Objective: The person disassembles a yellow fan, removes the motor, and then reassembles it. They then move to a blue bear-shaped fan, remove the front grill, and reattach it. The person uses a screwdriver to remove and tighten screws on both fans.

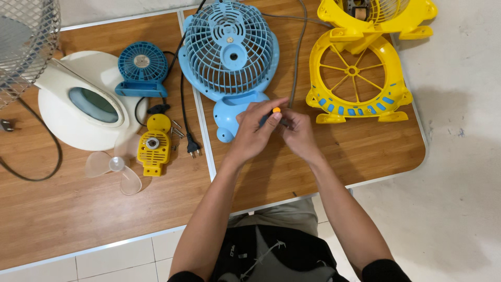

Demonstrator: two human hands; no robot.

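My left hand (254, 130) and my right hand (297, 133) meet over the wooden table, just below the light blue fan housing (229, 52). Between them they grip a small dark tool with an orange tip (276, 110), likely a screwdriver; most of it is hidden by my fingers. My left fingertips lie over the blue fan's base (225, 125). Right of my hands lies a yellow fan frame with spokes (355, 78).
A white fan base (86, 104), a small dark blue fan (142, 68), a yellow motor block (154, 146), a clear propeller blade (117, 167), loose screws and a black plug (193, 149) lie at left. A metal grille (23, 42) fills the far left corner. Another yellow housing (376, 15) sits at top right.
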